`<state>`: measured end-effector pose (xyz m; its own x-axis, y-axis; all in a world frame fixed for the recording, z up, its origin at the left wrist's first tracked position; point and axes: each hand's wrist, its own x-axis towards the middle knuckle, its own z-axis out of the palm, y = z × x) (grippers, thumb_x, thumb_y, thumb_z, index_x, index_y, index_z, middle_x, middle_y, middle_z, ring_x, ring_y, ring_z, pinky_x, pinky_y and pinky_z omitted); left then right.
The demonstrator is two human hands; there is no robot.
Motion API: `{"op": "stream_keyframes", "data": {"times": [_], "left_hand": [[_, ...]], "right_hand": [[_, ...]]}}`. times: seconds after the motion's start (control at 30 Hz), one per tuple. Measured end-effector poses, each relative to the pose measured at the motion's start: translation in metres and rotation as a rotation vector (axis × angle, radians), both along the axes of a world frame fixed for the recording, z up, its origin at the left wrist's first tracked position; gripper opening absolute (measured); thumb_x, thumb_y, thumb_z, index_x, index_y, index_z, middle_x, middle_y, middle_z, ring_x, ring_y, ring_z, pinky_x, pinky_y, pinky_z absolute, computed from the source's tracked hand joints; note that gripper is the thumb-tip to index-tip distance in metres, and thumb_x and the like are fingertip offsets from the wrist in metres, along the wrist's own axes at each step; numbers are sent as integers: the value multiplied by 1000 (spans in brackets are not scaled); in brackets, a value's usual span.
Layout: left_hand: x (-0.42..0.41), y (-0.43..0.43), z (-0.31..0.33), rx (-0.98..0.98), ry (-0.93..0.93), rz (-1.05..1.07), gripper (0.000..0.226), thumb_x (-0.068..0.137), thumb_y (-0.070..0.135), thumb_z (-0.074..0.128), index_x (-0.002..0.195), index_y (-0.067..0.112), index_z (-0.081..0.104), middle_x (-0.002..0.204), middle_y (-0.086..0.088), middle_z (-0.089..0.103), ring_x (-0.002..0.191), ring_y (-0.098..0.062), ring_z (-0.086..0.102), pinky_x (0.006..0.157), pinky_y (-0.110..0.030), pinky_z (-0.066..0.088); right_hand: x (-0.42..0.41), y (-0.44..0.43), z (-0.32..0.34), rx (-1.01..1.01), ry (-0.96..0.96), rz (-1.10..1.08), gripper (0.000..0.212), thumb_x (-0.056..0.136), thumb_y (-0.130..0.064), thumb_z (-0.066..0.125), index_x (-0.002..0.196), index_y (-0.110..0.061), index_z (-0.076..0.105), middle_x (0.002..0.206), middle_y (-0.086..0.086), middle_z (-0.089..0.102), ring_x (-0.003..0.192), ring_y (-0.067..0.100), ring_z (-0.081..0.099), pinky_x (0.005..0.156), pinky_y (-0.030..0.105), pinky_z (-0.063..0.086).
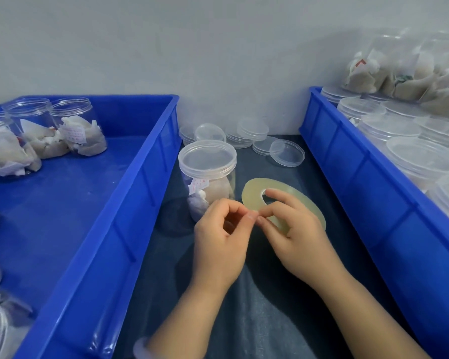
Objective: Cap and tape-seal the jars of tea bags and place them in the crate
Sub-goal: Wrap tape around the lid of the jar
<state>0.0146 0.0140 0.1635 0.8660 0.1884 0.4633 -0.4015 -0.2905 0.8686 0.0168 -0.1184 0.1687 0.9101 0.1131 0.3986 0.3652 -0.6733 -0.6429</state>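
A clear jar of tea bags [208,186] stands capped on the dark table between two blue crates. Just right of it, my right hand [293,234] holds a yellowish roll of clear tape [254,189], with the index finger through its hole. My left hand [222,244] pinches at the roll's edge, thumb and forefinger meeting the right hand's fingertips. The tape's free end is too thin to make out.
The left blue crate [140,193] holds several uncapped jars of tea bags [75,130] at its far end. The right blue crate [353,161] is packed with capped jars [420,156]. Loose clear lids [252,133] lie behind the jar by the wall.
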Motion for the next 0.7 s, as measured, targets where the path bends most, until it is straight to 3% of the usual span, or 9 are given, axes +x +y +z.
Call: {"op": "stream_keyframes", "data": {"times": [0.07,0.13,0.2,0.27,0.33,0.4,0.53,0.63,0.7], "left_hand": [[0,1,4,144,-275,144,10,85,21,65,89,13,63,91,5,59,84,-15,55,77,-25,46],[7,7,5,187,-420,302,38,82,31,66,116,17,56,124,-4,45,116,-19,45,97,-30,41],[20,18,8,173,-310,313,63,74,40,74,130,31,47,147,-8,18,138,-10,20,110,-23,28],[29,26,11,139,-116,179,74,67,34,83,128,40,42,156,-7,8,137,6,10,108,-20,28],[34,29,11,106,-99,123,69,68,21,84,117,42,41,151,-9,28,133,5,27,108,-30,34],[35,31,10,47,-156,144,59,72,17,82,107,42,42,132,-5,46,122,-12,45,100,-39,43],[21,33,12,-250,-160,-11,43,74,38,63,112,34,45,112,9,56,102,-5,58,84,-19,47],[14,35,16,-305,-145,-101,45,73,40,53,115,26,45,105,18,61,94,3,59,81,-14,46],[12,36,18,-314,-121,-128,45,72,39,54,114,24,46,105,14,60,94,5,59,81,-13,45]], "right_hand": [[-1,0,1,-22,-20,-21,9,90,-21,62,91,-15,69,132,-3,54,123,12,49,98,36,41],[-2,0,2,-81,-15,-18,12,92,-22,60,92,-13,67,136,-1,52,120,15,49,96,37,40],[-2,0,5,-134,43,6,15,95,-27,55,96,-16,65,142,-3,45,121,17,47,98,36,38],[-1,-1,6,-229,149,49,17,97,-33,48,100,-22,61,146,-8,37,123,19,46,99,35,36],[1,-2,6,-331,243,83,19,98,-39,44,103,-27,58,144,-12,36,124,19,45,99,34,35],[1,-3,5,-328,298,96,18,97,-42,43,102,-30,56,140,-15,39,126,18,44,99,34,36],[6,-11,2,-255,347,91,11,96,-41,47,88,-36,54,149,-14,31,134,16,39,105,38,35],[6,-13,10,-113,308,115,18,95,-31,54,77,-37,53,150,-9,36,139,3,30,109,35,32],[4,-15,25,27,238,123,20,93,-24,58,74,-29,57,128,-14,57,113,-5,51,93,23,43]]}}
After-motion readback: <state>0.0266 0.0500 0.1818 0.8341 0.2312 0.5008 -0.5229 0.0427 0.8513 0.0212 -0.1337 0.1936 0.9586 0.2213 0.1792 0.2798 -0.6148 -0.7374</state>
